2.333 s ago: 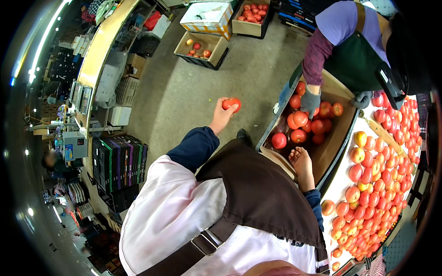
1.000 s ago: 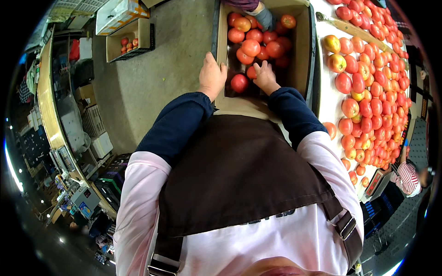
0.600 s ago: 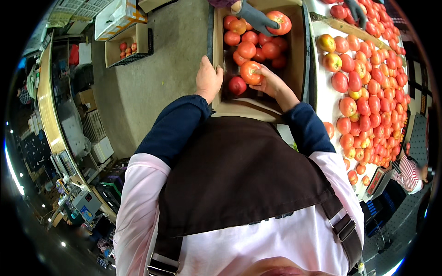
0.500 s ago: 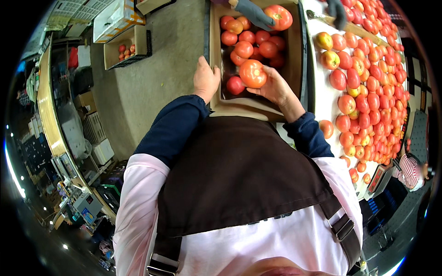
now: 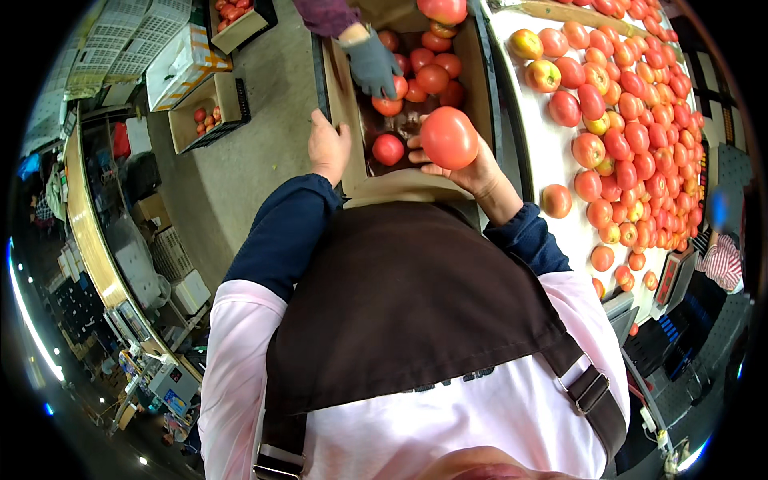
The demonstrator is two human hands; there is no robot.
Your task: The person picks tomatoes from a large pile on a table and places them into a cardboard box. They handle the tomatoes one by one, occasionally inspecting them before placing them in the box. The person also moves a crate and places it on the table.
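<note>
My right hand (image 5: pixel 486 172) holds a large red tomato (image 5: pixel 450 138) over the near right part of a cardboard-lined crate (image 5: pixel 412 189). Its fingers curl beneath the fruit. My left hand (image 5: pixel 330 150) grips the crate's left wall, thumb on the inner side and a finger along the outside. Inside the crate lie several tomatoes (image 5: pixel 432 78), with a single one (image 5: pixel 388 150) apart at the near left. A co-worker's grey-gloved hand (image 5: pixel 374 66) reaches in from the far left onto a tomato. Another large tomato (image 5: pixel 442 8) shows at the far edge.
On the right, a white table (image 5: pixel 552 148) carries many red and yellowish tomatoes. A scale (image 5: pixel 676 280) stands at its near end. Lined crates (image 5: pixel 182 132) holding tomatoes and a white foam box (image 5: pixel 172 76) sit on the floor (image 5: pixel 272 104) to the left.
My right hand has raised and turned its tomato, whose smooth side now shows. The co-worker's gloved hand has moved from the large far tomato to one at the left inside. The view has shifted.
</note>
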